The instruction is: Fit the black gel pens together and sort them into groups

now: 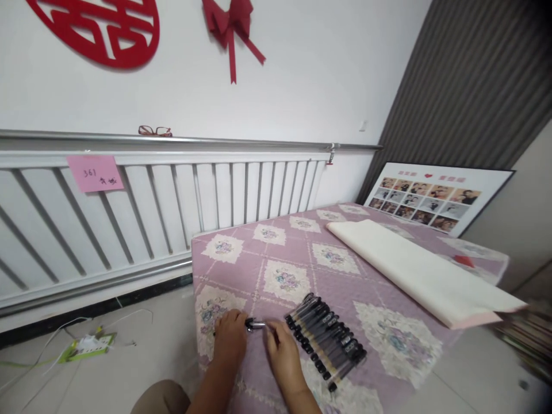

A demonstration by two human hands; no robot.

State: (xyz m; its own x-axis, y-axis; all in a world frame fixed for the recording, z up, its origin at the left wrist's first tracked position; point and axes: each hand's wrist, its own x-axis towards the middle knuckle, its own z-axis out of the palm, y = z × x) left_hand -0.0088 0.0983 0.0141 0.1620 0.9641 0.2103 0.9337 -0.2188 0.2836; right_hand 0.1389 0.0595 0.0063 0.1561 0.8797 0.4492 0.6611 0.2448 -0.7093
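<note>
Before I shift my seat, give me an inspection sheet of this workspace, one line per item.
Surface: purple tablecloth with pale flower-patterned squares.
Things at hand: one pen held between the hands; a row of black-capped pens side by side, right of the hands.
Clutter: folded cream sheet on the tablecloth, material unclear; small red item near its far edge.
Hands: left hand and right hand, both closed on the pen.
Cables: thin cords around a green-and-white power strip on the floor at left; on the tablecloth, nothing seen.
Surroundings: white radiator with a pink note; glasses on the pipe above; photo board at right.
</note>
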